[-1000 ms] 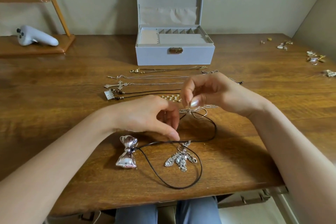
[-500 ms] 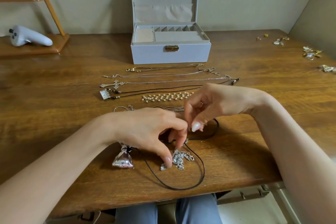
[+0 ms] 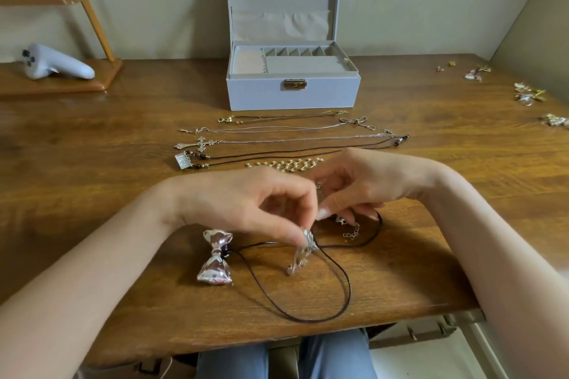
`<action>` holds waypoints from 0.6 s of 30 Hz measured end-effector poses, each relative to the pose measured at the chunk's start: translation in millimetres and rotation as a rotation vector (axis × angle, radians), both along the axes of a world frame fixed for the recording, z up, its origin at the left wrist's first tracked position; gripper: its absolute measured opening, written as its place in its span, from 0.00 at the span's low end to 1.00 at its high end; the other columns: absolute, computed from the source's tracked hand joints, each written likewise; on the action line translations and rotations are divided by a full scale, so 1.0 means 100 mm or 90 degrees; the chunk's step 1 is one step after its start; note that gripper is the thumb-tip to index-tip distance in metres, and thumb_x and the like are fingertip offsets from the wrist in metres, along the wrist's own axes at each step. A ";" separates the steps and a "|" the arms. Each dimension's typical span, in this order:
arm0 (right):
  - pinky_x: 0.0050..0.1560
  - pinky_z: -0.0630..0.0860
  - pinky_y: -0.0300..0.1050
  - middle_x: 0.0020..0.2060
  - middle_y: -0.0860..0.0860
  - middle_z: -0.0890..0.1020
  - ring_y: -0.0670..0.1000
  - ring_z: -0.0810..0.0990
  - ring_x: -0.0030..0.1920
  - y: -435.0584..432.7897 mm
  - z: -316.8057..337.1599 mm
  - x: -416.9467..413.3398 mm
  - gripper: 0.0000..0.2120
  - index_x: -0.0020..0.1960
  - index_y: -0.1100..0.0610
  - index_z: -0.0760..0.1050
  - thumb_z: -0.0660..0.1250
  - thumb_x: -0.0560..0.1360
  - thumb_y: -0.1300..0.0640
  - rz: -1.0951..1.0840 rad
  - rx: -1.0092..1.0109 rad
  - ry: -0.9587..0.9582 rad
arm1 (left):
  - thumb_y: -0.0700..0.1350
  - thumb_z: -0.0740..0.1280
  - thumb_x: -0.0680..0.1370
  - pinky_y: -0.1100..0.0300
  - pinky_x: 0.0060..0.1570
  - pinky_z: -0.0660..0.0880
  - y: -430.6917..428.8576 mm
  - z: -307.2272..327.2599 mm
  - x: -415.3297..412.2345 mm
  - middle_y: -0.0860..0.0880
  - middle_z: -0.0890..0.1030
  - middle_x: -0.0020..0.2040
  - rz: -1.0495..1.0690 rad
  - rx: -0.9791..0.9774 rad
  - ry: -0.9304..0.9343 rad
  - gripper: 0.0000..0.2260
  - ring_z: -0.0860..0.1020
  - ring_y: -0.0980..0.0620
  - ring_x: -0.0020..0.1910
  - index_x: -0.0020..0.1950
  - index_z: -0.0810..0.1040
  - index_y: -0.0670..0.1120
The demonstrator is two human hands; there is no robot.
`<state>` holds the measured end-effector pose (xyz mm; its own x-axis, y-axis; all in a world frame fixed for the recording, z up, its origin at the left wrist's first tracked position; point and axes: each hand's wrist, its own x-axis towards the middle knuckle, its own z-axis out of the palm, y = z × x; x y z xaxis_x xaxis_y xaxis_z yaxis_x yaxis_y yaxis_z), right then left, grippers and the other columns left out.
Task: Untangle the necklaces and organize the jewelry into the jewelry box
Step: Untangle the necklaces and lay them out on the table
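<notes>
My left hand [image 3: 246, 203] pinches a sparkly silver pendant [image 3: 303, 251] and holds it just above the table. My right hand [image 3: 366, 184] pinches a thin silver chain [image 3: 351, 232] beside it. A black cord [image 3: 335, 292] loops under both hands and runs to a shiny silver bow pendant [image 3: 215, 257] lying at the left. Several untangled necklaces [image 3: 289, 141] lie in straight rows behind my hands, with a pearl-beaded piece [image 3: 286, 164] nearest. The grey jewelry box [image 3: 292, 91] stands open at the back, its compartments showing no jewelry.
Small earrings and charms [image 3: 528, 95] lie scattered at the table's far right. A white controller [image 3: 54, 66] rests on a wooden stand [image 3: 61, 83] at the back left. The table's front edge [image 3: 277, 344] is close below the cord loop.
My left hand has lifted the sparkly pendant off the table. My right hand has shifted right along the chain, whose loose end now shows beside the cord.
</notes>
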<state>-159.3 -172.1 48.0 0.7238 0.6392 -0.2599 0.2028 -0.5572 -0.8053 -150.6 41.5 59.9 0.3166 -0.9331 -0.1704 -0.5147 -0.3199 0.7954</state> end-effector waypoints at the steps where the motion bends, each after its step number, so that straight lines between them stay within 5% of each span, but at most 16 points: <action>1: 0.20 0.63 0.35 0.27 0.55 0.80 0.49 0.71 0.20 0.01 -0.01 0.00 0.12 0.45 0.37 0.79 0.71 0.72 0.56 0.017 -0.006 0.014 | 0.43 0.70 0.74 0.63 0.42 0.72 0.02 0.03 0.02 0.54 0.78 0.42 0.029 -0.047 0.028 0.03 0.75 0.56 0.41 0.44 0.76 0.48; 7: 0.18 0.62 0.37 0.26 0.55 0.79 0.48 0.71 0.19 -0.04 0.02 0.00 0.10 0.56 0.56 0.80 0.68 0.75 0.60 0.113 -0.053 0.093 | 0.39 0.67 0.74 0.62 0.36 0.76 0.05 0.02 0.09 0.48 0.79 0.40 0.198 -0.245 0.088 0.06 0.80 0.52 0.39 0.46 0.72 0.39; 15: 0.20 0.66 0.34 0.32 0.55 0.82 0.45 0.76 0.24 -0.13 0.06 0.00 0.11 0.58 0.61 0.79 0.66 0.76 0.64 0.236 -0.074 0.172 | 0.39 0.64 0.73 0.61 0.35 0.77 0.03 0.04 0.10 0.46 0.83 0.38 0.236 -0.351 0.164 0.04 0.80 0.50 0.36 0.46 0.70 0.41; 18: 0.19 0.65 0.34 0.29 0.54 0.80 0.45 0.74 0.21 -0.18 0.10 -0.01 0.11 0.55 0.58 0.79 0.69 0.73 0.63 0.122 0.014 0.116 | 0.38 0.65 0.73 0.62 0.37 0.76 0.02 0.01 0.10 0.46 0.84 0.41 0.258 -0.367 0.139 0.04 0.79 0.51 0.38 0.45 0.71 0.41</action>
<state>-160.2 -190.1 57.9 0.5323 0.7666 -0.3592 0.1535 -0.5046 -0.8496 -140.2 43.0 61.0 0.6700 -0.7109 0.2138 -0.2560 0.0491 0.9654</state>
